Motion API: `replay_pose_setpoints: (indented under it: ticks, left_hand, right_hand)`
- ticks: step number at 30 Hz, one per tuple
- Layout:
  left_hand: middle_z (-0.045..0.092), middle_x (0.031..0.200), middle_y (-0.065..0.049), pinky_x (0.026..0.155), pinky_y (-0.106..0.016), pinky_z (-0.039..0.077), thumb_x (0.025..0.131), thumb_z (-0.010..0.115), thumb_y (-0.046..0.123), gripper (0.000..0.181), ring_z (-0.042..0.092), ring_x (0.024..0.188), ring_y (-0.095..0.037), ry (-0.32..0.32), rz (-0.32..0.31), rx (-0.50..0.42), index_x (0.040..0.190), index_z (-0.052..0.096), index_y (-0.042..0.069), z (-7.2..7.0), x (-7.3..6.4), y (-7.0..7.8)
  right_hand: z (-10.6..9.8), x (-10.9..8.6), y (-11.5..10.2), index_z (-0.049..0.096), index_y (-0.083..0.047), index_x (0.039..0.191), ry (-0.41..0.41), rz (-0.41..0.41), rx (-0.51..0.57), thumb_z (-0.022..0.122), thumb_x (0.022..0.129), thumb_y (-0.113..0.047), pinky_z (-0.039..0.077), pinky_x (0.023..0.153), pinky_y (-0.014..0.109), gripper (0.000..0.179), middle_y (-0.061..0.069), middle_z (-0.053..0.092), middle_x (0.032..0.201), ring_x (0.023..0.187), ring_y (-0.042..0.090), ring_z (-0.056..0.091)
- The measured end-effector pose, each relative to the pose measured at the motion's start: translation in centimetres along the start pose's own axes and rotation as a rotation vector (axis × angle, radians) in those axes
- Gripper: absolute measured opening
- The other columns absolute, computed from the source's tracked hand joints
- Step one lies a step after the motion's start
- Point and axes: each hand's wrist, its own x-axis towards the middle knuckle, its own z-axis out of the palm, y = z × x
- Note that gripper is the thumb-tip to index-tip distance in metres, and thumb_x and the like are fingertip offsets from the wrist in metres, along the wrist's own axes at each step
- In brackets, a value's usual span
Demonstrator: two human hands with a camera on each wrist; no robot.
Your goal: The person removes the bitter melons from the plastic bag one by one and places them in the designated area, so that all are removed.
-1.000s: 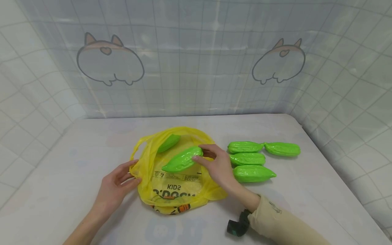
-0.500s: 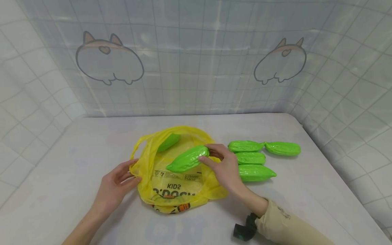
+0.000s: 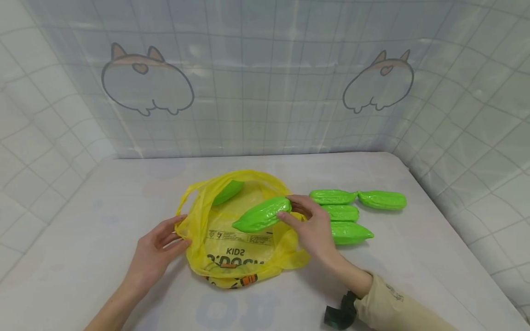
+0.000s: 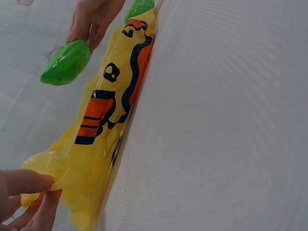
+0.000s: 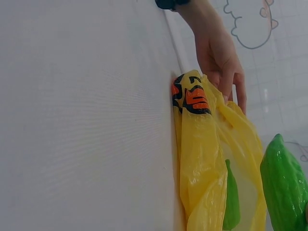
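Observation:
A yellow plastic bag [image 3: 240,243] lies on the table with its mouth spread wide. My left hand [image 3: 154,250] pinches the left edge of that mouth; in the left wrist view the thumb and fingers [image 4: 36,182] grip the thin film. Above the right half of the opening, my right hand [image 3: 313,227] holds a glossy green toy bitter melon [image 3: 262,214] by its blunt end, the pointed end aimed left. Another toy bitter melon [image 3: 228,192] lies inside the bag, partly covered by its side. In the right wrist view the held bitter melon [image 5: 284,185] is apart from the bag.
Right of the bag, several more green toy bitter melons [image 3: 349,233] lie close together, partly behind my right hand. One bitter melon [image 3: 383,200] lies farther right. A black band-like device [image 3: 341,312] is at my right forearm. A tiled-pattern sheet [image 3: 265,92] stands behind the table.
My right hand has shifted a little to the right, carrying the bitter melon with it over the bag's mouth. The left hand and the bag have stayed almost still.

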Motion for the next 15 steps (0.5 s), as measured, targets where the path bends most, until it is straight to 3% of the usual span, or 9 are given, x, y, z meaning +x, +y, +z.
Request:
replay_pose_setpoints:
  ticks: [8,15]
  left_hand:
    - [0.047,0.152,-0.015,0.086,-0.013,0.054,0.093,0.072,0.028,0.066,0.057,0.106,0.012,0.002,0.007,-0.005,0.151,0.043,0.015,0.0,0.0,0.0]
    - [0.047,0.152,-0.015,0.086,-0.013,0.055,0.093,0.073,0.024,0.066,0.057,0.105,0.011,0.002,0.008,-0.024,0.151,0.043,0.015,0.0,0.0,-0.1]
  right_hand:
    - [-1.0,-0.4,0.2,0.067,-0.009,0.125,0.010,-0.003,0.044,0.081,0.084,-0.015,0.053,0.102,0.041,0.044,0.007,0.065,0.124,0.114,0.023,0.064]
    - [-2.0,-0.7,0.5,0.067,-0.011,0.126,0.038,0.007,0.010,0.081,0.084,-0.019,0.053,0.101,0.042,0.045,0.006,0.066,0.124,0.114,0.022,0.065]
